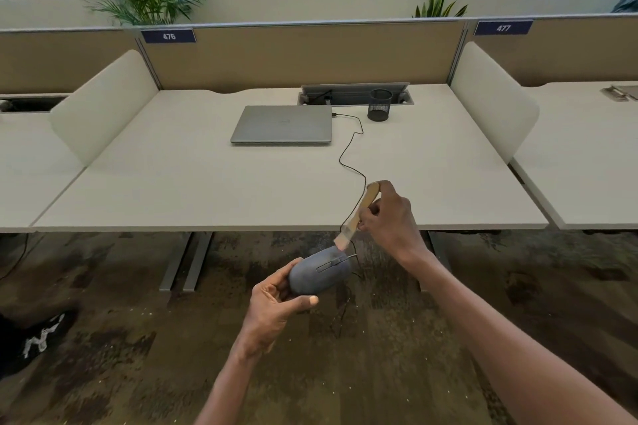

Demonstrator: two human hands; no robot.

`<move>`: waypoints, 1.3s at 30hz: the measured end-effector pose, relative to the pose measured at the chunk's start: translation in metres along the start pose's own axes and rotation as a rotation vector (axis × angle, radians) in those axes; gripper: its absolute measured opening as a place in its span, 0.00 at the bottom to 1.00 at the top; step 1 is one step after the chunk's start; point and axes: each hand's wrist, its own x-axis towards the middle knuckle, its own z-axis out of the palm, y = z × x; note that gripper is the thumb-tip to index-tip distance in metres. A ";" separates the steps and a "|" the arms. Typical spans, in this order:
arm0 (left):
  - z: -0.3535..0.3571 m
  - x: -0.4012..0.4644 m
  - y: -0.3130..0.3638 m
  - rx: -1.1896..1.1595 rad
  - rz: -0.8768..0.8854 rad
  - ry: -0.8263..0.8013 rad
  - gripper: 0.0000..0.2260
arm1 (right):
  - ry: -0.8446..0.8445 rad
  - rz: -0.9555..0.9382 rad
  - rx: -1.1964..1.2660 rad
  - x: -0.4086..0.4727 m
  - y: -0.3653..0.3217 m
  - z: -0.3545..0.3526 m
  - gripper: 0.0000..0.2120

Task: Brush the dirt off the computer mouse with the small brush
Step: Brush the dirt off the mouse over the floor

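**Brushing the mouse near its wheel**

We are cupping the mouse (319, 274) in our left hand (276, 304), off the desk (207, 183). Our right hand (388, 217) is pinching the brush (357, 217), bristles touching the front. Next we likely need short, light strokes.

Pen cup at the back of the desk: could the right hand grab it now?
Probably not: the right hand is gripping the small brush, and the pen cup stands far back beside the laptop.
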 end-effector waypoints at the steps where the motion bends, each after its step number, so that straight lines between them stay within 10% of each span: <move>1: -0.002 0.000 -0.001 -0.004 0.002 0.002 0.37 | 0.018 -0.004 -0.047 0.000 0.002 -0.001 0.10; 39: -0.075 0.022 0.032 -0.144 0.081 -0.023 0.37 | 0.124 0.102 -0.167 -0.015 0.020 0.042 0.07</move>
